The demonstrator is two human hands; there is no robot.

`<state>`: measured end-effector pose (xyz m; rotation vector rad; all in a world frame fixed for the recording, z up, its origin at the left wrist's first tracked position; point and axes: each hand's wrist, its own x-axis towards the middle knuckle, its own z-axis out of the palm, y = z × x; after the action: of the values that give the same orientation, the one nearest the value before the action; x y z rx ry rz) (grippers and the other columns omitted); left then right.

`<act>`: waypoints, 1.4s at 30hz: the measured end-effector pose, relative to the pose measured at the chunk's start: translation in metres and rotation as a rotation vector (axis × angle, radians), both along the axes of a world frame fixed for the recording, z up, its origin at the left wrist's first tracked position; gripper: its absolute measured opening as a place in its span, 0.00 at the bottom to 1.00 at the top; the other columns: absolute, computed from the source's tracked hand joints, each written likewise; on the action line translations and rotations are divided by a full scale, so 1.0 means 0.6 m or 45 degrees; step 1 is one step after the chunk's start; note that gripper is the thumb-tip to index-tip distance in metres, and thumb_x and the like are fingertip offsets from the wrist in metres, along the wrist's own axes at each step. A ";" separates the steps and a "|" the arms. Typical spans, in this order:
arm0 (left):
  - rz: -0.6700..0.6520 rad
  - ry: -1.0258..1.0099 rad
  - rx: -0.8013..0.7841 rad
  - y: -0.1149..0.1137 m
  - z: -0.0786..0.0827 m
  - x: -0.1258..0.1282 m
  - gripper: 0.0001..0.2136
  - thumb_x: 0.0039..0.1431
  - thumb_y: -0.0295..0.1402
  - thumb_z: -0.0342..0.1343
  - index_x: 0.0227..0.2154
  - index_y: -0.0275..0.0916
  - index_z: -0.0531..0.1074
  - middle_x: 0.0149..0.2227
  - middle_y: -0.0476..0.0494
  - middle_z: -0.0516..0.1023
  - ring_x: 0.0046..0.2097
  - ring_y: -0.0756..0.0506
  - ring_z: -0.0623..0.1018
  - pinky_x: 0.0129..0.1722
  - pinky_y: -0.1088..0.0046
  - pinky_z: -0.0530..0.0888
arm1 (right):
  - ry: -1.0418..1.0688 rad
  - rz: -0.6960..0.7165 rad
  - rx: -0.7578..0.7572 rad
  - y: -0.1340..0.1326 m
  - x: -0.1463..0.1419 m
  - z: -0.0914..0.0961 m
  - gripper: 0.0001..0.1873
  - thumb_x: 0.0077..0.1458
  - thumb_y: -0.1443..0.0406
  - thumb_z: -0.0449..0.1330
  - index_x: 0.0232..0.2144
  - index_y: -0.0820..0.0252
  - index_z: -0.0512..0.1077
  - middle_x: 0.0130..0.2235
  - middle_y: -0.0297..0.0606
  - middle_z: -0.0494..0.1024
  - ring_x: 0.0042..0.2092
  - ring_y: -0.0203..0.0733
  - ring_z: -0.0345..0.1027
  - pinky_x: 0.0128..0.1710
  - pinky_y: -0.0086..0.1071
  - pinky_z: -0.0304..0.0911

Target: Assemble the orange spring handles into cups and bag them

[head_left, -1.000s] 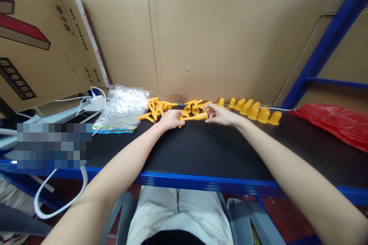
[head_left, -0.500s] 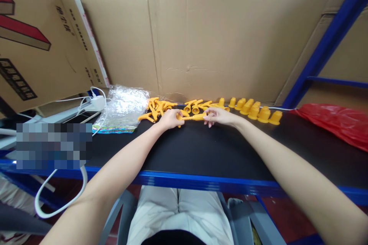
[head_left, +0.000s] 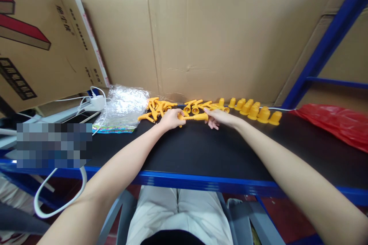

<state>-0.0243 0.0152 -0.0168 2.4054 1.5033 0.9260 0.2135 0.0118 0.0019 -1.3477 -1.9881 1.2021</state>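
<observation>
Brown cardboard sheeting stands at twelve o'clock behind a black-topped desk. From where I stand, a long yellow plastic piece, ridged stem and wider end, is held crosswise at the dial's centre. At nine o'clock the left hand has a closed grip on the stem. At three o'clock the right hand has a loosely curled grip, thumb at the wide end, fingers bent below; whether it has hold, I cannot tell. Yellow branched plastic pieces heap towards ten, beside a crinkled clear plastic bag; upright yellow plastic caps line up between two and three.
</observation>
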 end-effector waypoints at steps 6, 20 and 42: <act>0.031 0.008 -0.011 0.005 0.004 -0.002 0.12 0.39 0.36 0.56 0.30 0.38 0.72 0.21 0.51 0.68 0.23 0.51 0.67 0.24 0.76 0.60 | 0.140 0.091 0.075 -0.005 0.011 0.011 0.21 0.44 0.54 0.63 0.35 0.61 0.63 0.31 0.37 0.76 0.25 0.31 0.68 0.24 0.26 0.63; 0.042 0.172 0.056 -0.005 0.011 -0.004 0.12 0.42 0.37 0.56 0.32 0.39 0.72 0.24 0.49 0.72 0.28 0.48 0.71 0.26 0.76 0.63 | 0.064 0.011 0.006 0.002 0.000 -0.003 0.25 0.51 0.45 0.50 0.25 0.63 0.65 0.21 0.39 0.73 0.18 0.30 0.64 0.14 0.23 0.55; 0.026 0.256 0.082 -0.003 0.005 -0.006 0.13 0.45 0.39 0.54 0.34 0.40 0.72 0.25 0.48 0.72 0.29 0.47 0.72 0.27 0.75 0.63 | 0.051 0.123 0.007 0.003 0.005 -0.003 0.20 0.49 0.50 0.57 0.27 0.64 0.67 0.29 0.41 0.75 0.24 0.31 0.66 0.18 0.25 0.54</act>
<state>-0.0279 0.0135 -0.0140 2.6016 1.5888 0.7668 0.2168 0.0134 0.0000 -1.2273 -2.0476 1.2555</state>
